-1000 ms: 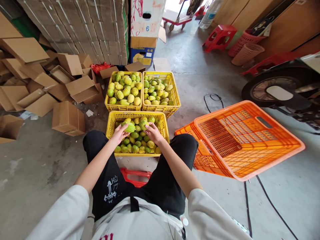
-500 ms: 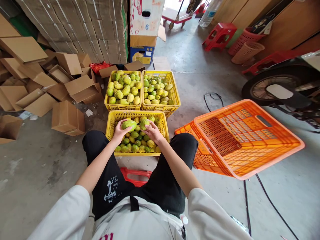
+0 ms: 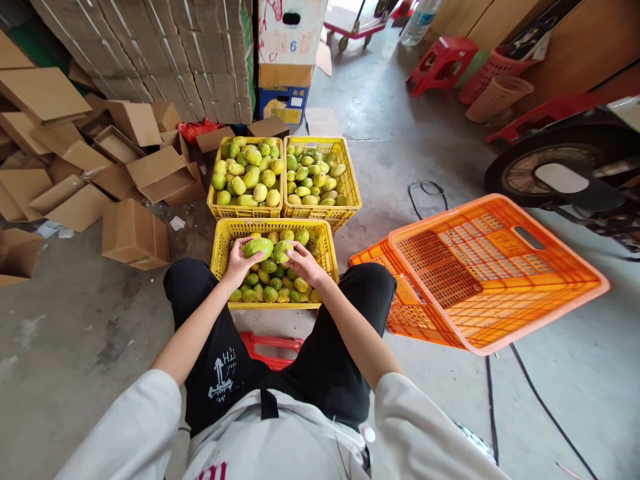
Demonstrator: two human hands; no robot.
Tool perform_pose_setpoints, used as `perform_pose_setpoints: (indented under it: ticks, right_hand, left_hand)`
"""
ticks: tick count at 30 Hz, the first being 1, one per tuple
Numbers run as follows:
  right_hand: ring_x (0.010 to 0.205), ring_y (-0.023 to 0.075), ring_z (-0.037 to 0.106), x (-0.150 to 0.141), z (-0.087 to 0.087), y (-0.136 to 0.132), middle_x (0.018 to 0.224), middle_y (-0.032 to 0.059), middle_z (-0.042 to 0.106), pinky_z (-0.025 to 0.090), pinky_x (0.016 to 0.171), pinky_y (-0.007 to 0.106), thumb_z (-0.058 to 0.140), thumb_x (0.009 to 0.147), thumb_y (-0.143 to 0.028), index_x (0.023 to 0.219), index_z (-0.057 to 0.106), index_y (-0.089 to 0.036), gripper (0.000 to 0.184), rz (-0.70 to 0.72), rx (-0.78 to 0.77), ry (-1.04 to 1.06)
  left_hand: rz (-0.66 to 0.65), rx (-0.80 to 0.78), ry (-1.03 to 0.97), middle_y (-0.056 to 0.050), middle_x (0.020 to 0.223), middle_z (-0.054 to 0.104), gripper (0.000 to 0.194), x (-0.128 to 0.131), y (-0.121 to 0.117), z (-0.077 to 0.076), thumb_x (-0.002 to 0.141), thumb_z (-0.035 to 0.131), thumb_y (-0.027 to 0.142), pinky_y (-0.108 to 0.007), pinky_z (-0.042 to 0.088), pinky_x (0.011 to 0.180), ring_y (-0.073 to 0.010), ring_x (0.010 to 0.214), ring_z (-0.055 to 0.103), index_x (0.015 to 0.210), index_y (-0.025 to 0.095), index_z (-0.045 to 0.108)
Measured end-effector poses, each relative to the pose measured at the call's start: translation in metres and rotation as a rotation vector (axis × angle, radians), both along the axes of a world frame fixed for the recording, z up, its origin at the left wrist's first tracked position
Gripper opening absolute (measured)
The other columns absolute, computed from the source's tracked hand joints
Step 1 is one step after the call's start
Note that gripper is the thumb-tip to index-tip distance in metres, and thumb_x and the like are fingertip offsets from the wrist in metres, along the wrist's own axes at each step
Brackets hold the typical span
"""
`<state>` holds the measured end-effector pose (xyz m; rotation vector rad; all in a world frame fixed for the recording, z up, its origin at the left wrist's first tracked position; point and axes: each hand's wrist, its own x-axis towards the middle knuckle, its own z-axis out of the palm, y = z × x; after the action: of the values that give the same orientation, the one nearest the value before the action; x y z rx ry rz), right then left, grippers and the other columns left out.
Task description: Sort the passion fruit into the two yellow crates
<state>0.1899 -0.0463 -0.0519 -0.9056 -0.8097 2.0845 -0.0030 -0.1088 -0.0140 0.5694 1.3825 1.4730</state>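
Note:
My left hand (image 3: 237, 262) is closed round a long green papaya (image 3: 257, 249), with the thumb along its near side. In my right hand (image 3: 305, 263) there is a rounder green papaya (image 3: 283, 251), gripped at its right side by the fingertips. The two fruits are close together, end to end. Below them is the front yellow crate (image 3: 277, 306), filled with green and yellow papayas (image 3: 270, 293) of the same sort. My hands hide part of the fruit at the crate's back.
Behind stand a left yellow crate (image 3: 245, 211) and a right yellow crate (image 3: 350, 193), both holding similar fruit. An orange crate (image 3: 500, 300) lies tilted at my right. Cardboard boxes (image 3: 135, 233) are heaped at left. A red stool (image 3: 443, 63) and a motorbike wheel (image 3: 545, 167) are farther right.
My right hand has brought its papaya slightly left, nearer the one in my left hand. The left hand has barely moved, and the view has shifted a little.

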Motion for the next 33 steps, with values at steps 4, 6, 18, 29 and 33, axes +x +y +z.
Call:
perform_pose_setpoints:
  ticks: [4, 6, 18, 29, 33]
  right_hand:
    - [0.086, 0.0163, 0.071, 0.000, -0.001, 0.000, 0.091, -0.0037, 0.072, 0.060, 0.081, 0.029, 0.099, 0.054, -0.043, 0.098, 0.068, -0.028, 0.056, 0.002, -0.007, 0.005]
    - [0.086, 0.0164, 0.072, 0.000, 0.000, 0.000, 0.092, -0.0036, 0.073, 0.061, 0.081, 0.029, 0.099, 0.054, -0.043, 0.097, 0.069, -0.028, 0.055, 0.009, -0.005, 0.006]
    - [0.084, 0.0154, 0.072, 0.002, -0.001, 0.001, 0.091, -0.0032, 0.075, 0.060, 0.080, 0.028, 0.100, 0.053, -0.045, 0.098, 0.072, -0.027, 0.056, 0.005, -0.021, -0.002]
    - [0.085, 0.0152, 0.068, 0.002, -0.002, 0.003, 0.093, -0.0048, 0.071, 0.057, 0.080, 0.027, 0.099, 0.054, -0.041, 0.098, 0.067, -0.029, 0.056, -0.017, 0.006, -0.001]
    - [0.078, 0.0134, 0.062, 0.000, -0.004, 0.002, 0.087, -0.0067, 0.064, 0.052, 0.069, 0.025, 0.097, 0.056, -0.036, 0.095, 0.063, -0.031, 0.053, -0.038, 0.048, -0.009]
  left_hand:
    - [-0.004, 0.010, 0.000, -0.004, 0.115, 0.069, 0.051, -0.002, 0.001, -0.007, 0.058, 0.094, 0.017, -0.034, 0.050, 0.107, -0.0257, 0.126, 0.062, 0.099, 0.025, 0.066]
    - [-0.012, 0.006, -0.009, -0.004, 0.112, 0.069, 0.050, -0.004, 0.001, -0.013, 0.059, 0.093, 0.018, -0.035, 0.052, 0.103, -0.0260, 0.121, 0.063, 0.101, 0.024, 0.066]
    - [-0.113, -0.081, -0.034, -0.007, 0.106, 0.073, 0.056, -0.011, 0.005, -0.023, 0.053, 0.097, 0.025, -0.036, 0.056, 0.098, -0.0268, 0.114, 0.068, 0.101, 0.021, 0.068]
    - [-0.423, -0.293, 0.120, -0.010, 0.117, 0.074, 0.071, -0.006, -0.004, -0.015, 0.053, 0.098, 0.038, -0.031, 0.055, 0.074, -0.0283, 0.103, 0.071, 0.117, 0.020, 0.071]
    - [-0.385, -0.297, 0.084, -0.010, 0.114, 0.074, 0.067, -0.004, -0.003, -0.024, 0.052, 0.098, 0.041, -0.030, 0.053, 0.070, -0.0276, 0.099, 0.071, 0.110, 0.020, 0.071]
